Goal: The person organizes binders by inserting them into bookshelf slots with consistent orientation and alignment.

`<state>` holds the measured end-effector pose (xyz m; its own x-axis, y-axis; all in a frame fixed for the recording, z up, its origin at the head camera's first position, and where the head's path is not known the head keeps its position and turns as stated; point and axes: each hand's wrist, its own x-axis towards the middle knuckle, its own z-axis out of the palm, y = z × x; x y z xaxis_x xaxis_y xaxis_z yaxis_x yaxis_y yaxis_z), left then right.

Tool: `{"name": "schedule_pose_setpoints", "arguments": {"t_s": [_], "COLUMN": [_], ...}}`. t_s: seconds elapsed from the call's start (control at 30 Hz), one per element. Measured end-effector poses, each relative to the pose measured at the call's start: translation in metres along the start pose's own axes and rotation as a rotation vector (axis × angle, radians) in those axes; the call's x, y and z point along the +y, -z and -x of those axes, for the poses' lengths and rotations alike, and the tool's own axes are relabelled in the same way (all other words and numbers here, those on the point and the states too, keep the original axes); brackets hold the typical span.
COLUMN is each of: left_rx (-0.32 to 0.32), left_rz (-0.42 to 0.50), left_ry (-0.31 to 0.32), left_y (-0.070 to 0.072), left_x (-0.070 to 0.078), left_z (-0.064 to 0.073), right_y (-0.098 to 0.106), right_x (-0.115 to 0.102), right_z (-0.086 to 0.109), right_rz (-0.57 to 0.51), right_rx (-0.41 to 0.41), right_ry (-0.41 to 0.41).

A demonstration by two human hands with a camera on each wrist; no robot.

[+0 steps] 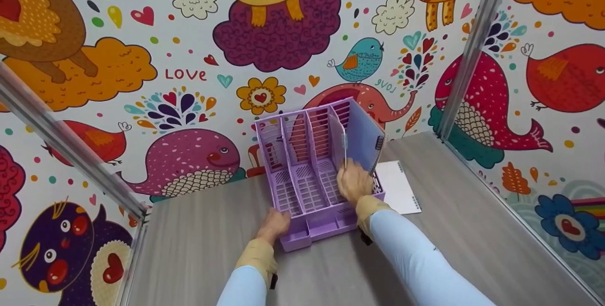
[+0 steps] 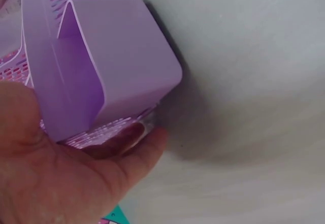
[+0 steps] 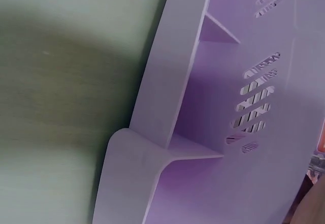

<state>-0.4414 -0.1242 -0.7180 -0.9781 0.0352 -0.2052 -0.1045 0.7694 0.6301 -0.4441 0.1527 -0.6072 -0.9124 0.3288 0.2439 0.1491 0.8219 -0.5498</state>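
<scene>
A purple plastic desk file organizer (image 1: 307, 214) stands tilted on the table, with several upright slots and small front trays. My left hand (image 1: 275, 224) grips its front left corner; in the left wrist view, that hand (image 2: 66, 168) has its fingers beside and under the corner. At the rightmost slot, my right hand (image 1: 355, 182) pinches the front edge of a thin, pale notebook (image 1: 338, 138); its fingertips are partly hidden. A lilac-blue spiral notebook (image 1: 366, 131) stands against the slot's right side. Only a sliver of the right hand (image 3: 310, 206) shows in the right wrist view.
A white spiral notepad (image 1: 399, 187) lies on the wooden table (image 1: 203, 249) just right of the organizer. Behind stands a wall (image 1: 189, 36) printed with cartoon animals. Metal posts (image 1: 71, 140) mark the side panels.
</scene>
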Motion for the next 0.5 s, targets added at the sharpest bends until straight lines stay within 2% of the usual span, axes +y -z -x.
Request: {"name": "schedule_pose_setpoints", "arguments": {"t_s": [0.17,0.3,0.37,0.5], "left_rx": [-0.002,0.003,0.008,0.024], "left_rz": [0.024,0.035,0.034,0.034], "left_ry": [-0.009,-0.024,-0.021,-0.007], "left_y": [-0.0014,-0.0027,-0.0032,-0.0081], "left_x": [-0.0014,-0.0038,-0.0050,-0.0041], "left_z": [0.0000,0.0004,0.0000,0.0012], "right_y": [-0.0077,-0.0077,-0.0056,-0.0028], "right_x": [0.0024,0.0041,0.0053,0.0077], "right_z": [-0.0039,-0.0059,-0.0060,-0.0098], "right_rz": [0.045,0.118,0.148,0.159], "right_rx": [-0.029,-0.121,-0.167,-0.281], "right_ry": [-0.003,-0.016,0.002,-0.030]}}
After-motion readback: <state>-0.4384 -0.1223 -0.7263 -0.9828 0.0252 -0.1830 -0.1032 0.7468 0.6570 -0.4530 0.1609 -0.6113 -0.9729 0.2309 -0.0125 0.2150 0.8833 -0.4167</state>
